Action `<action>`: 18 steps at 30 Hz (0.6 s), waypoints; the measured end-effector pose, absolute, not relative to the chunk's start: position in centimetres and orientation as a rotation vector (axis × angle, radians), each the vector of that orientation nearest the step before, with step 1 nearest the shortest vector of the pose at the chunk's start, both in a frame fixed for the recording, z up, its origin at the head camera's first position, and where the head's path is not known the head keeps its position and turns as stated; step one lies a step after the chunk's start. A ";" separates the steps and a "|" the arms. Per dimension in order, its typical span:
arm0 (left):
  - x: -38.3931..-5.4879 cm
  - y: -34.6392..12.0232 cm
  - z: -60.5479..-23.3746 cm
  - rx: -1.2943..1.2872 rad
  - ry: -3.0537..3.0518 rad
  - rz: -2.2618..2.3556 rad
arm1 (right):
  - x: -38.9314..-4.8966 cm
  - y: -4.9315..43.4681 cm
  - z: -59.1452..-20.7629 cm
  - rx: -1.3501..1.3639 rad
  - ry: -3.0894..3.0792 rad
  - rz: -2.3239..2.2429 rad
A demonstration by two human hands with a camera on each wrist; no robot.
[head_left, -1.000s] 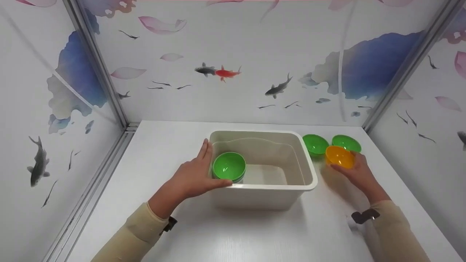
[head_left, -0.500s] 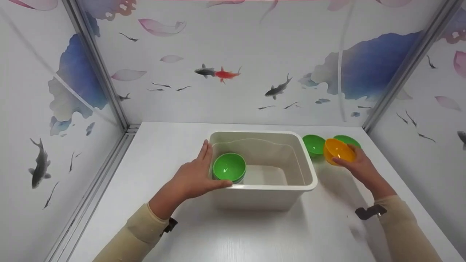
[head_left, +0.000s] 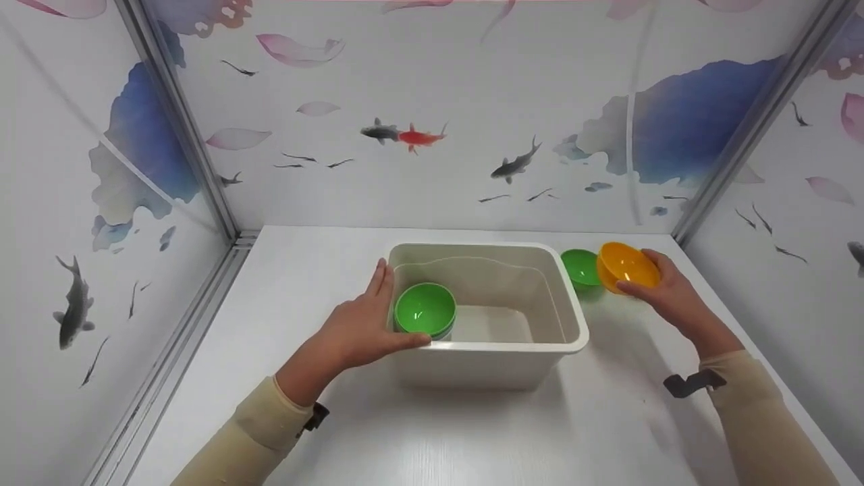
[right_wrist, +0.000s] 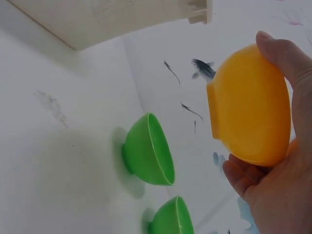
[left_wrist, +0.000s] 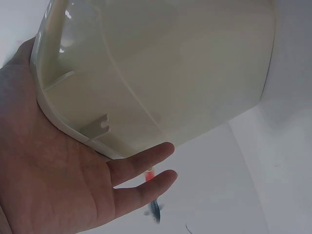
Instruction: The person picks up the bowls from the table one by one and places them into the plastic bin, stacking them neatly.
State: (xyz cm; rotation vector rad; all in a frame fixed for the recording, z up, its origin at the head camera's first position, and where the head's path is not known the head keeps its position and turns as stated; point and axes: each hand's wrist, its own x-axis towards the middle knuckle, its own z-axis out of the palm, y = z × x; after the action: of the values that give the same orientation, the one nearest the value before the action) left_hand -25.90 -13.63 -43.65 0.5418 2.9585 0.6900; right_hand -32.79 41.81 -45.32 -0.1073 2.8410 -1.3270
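An orange bowl (head_left: 626,268) is held tilted above the table by my right hand (head_left: 675,297), thumb and fingers on opposite sides of its rim. The right wrist view shows the orange bowl (right_wrist: 248,107) from its foot side, apart from the table. My left hand (head_left: 358,331) rests against the left corner of a cream plastic bin (head_left: 499,347), its thumb along the near rim and its fingers straight on the outer side. Inside the bin at the left sits a green bowl (head_left: 425,309), apparently stacked on another.
To the right of the bin a green bowl (head_left: 579,266) stands on the white table (head_left: 472,439). Another green bowl (right_wrist: 171,218) shows in the right wrist view; in the head view it is hidden behind the orange one. Printed wall panels (head_left: 432,182) enclose the table.
My right hand has lifted the orange bowl up and away from the table, tilting it toward the left and covering the farther green bowl. The left hand and bin stay put.
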 end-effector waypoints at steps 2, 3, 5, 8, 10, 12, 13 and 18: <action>-25.9 -13.6 -43.5 0.544 2.956 0.687 | -32.9 41.7 -44.9 -0.107 2.844 -1.310; -25.8 -13.6 -43.5 0.545 2.956 0.682 | -33.0 41.7 -44.7 -0.112 2.846 -1.300; -25.7 -13.7 -43.4 0.548 2.954 0.680 | -33.0 41.5 -44.4 -0.119 2.850 -1.285; -25.7 -13.6 -43.4 0.550 2.956 0.676 | -33.0 41.3 -43.8 -0.139 2.856 -1.280; -25.8 -13.7 -43.5 0.549 2.959 0.676 | -32.9 41.0 -43.4 -0.155 2.849 -1.289; -25.8 -13.7 -43.6 0.547 2.960 0.678 | -32.9 40.8 -42.9 -0.175 2.841 -1.302; -25.8 -13.6 -43.6 0.546 2.961 0.680 | -32.9 40.7 -42.7 -0.190 2.835 -1.312; -25.9 -13.6 -43.6 0.547 2.964 0.683 | -32.9 40.2 -41.6 -0.271 2.791 -1.391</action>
State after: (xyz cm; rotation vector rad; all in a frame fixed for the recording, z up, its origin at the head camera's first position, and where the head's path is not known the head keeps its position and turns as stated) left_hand -25.87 -13.61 -43.62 0.5473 2.9641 0.6830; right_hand -32.87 40.23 -41.64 -0.2706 2.7908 -1.3914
